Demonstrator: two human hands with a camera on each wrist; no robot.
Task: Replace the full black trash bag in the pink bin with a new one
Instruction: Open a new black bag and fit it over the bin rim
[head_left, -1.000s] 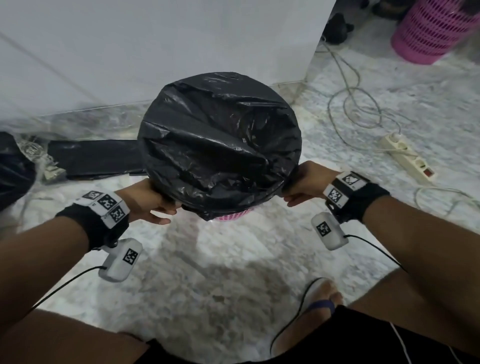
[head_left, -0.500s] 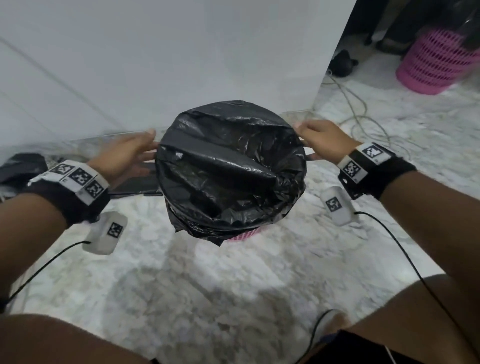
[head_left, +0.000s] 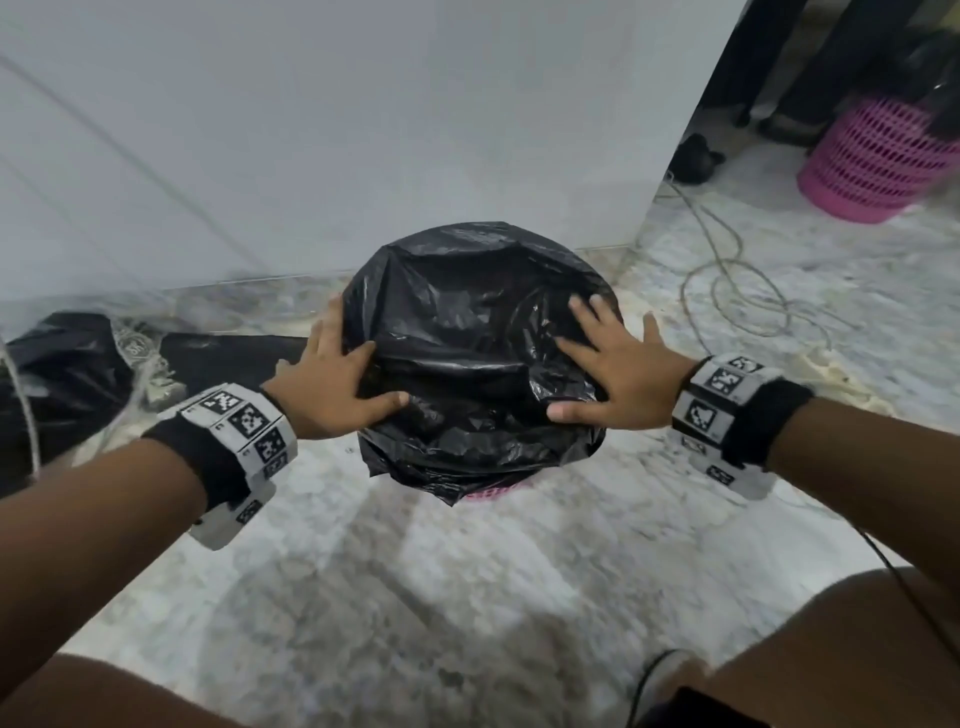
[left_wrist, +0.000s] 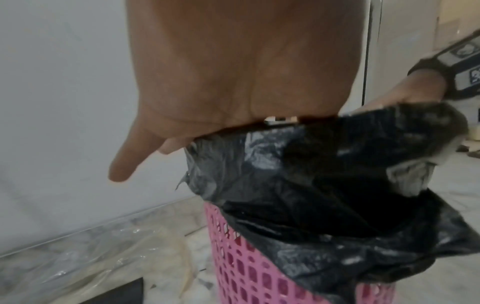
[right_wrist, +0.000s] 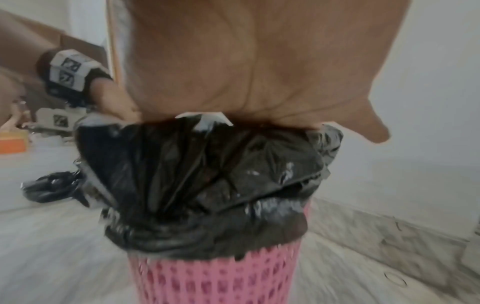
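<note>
A black trash bag (head_left: 478, 353) (left_wrist: 324, 185) (right_wrist: 207, 174) covers the top of the pink lattice bin (head_left: 485, 488) (left_wrist: 259, 267) (right_wrist: 215, 277) and hangs folded over its rim. My left hand (head_left: 332, 379) (left_wrist: 233, 72) lies flat on the bag's left side with its fingers spread. Flat on the bag's right side, fingers also spread, is my right hand (head_left: 618, 369) (right_wrist: 259, 61). Neither hand grips the plastic. The bin's inside is hidden by the bag.
Another black bag (head_left: 57, 374) and a flat black sheet (head_left: 228, 353) lie on the marble floor at the left, by clear plastic wrap. A white wall stands behind. Cables (head_left: 727, 280) loop at the right, and a second pink basket (head_left: 878, 161) stands far right.
Both hands left the bin's sides, rose past the rim and now lie flat on top of the bag. The head view has pulled back and up.
</note>
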